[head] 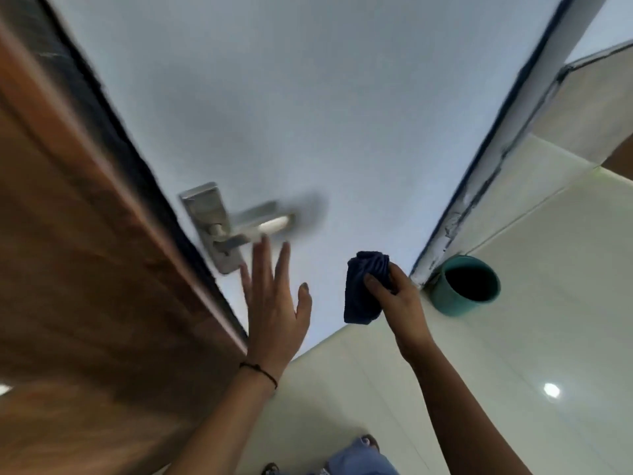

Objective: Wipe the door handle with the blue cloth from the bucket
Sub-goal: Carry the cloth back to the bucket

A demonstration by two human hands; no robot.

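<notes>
A silver lever door handle (pixel 253 222) on its metal plate sits at the left edge of a white door (pixel 308 97). My left hand (pixel 274 299) is raised flat with fingers spread, its fingertips just below the lever and apart from it. My right hand (pixel 397 296) grips a bunched dark blue cloth (pixel 363 286), held in front of the door to the right of and below the handle. A teal bucket (pixel 445 296) stands on the floor by the door's right edge, its inside dark.
A brown wooden door frame (pixel 85 269) runs down the left side. Glossy pale floor tiles (pixel 513 371) spread to the right and below. My legs and sandalled feet (pixel 359 454) show at the bottom edge.
</notes>
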